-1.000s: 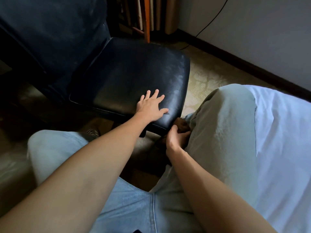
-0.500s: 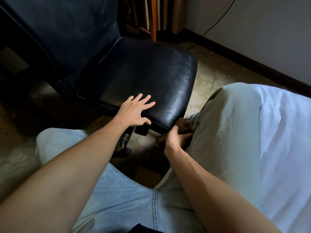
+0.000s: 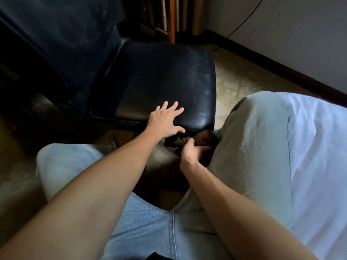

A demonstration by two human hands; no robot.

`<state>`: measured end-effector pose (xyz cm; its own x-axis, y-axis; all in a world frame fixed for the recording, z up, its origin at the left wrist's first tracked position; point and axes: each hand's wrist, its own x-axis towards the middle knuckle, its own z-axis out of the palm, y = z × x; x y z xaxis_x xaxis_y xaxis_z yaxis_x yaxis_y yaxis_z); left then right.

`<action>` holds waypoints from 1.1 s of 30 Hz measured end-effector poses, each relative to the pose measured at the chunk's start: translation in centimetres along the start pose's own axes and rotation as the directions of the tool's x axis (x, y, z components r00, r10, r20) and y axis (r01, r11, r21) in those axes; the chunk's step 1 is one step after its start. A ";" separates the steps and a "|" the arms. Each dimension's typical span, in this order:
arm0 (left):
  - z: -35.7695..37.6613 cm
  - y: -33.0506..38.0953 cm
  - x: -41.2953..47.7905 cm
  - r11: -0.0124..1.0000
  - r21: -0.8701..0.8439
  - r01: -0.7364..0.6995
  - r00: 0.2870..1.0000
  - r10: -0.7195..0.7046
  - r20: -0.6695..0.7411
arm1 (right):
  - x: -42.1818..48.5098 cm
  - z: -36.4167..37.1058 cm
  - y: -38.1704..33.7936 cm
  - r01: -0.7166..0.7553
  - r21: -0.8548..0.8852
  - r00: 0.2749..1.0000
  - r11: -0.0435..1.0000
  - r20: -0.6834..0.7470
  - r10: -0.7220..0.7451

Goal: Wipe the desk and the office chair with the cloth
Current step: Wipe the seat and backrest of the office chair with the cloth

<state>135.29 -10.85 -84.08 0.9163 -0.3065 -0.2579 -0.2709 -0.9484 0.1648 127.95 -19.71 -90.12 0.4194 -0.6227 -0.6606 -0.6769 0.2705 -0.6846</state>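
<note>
Left grip (image 3: 165, 119) lies flat with fingers spread straight, pressing on the near edge of the one black leather office chair (image 3: 159, 77) seat. Right grip (image 3: 191, 152) is curled around the single dark brown cloth (image 3: 204, 136), just under the seat's near right corner, beside the person's knee (image 3: 253, 137).

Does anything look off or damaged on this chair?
Nothing looks broken or spilled. The black seat carries pale dusty smears, thickest along the side nearest the wall, and the backrest looks smudged too.
</note>
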 end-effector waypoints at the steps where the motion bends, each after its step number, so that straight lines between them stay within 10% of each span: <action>1: 0.0 0.1 0.3 0.998 -0.062 0.013 1.000 -0.013 0.003 | 0.2 0.0 -0.2 0.004 -0.002 1.000 1.000 0.005 -0.004; 6: -0.1 -3.1 0.6 0.951 -0.300 -0.074 0.997 0.072 -0.020 | 0.5 0.7 -0.4 0.069 -0.034 0.996 0.997 0.058 -0.067; 33: -1.0 -5.3 -2.5 0.966 -0.092 0.241 0.966 -0.248 -0.067 | -0.9 3.3 0.3 0.283 -0.105 0.937 0.953 0.241 -0.252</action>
<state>134.75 -4.94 -83.35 0.9725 -0.0559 -0.2260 -0.0135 -0.9827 0.1848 129.35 -16.59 -90.77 0.7092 -0.4747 -0.5212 -0.5900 0.0049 -0.8074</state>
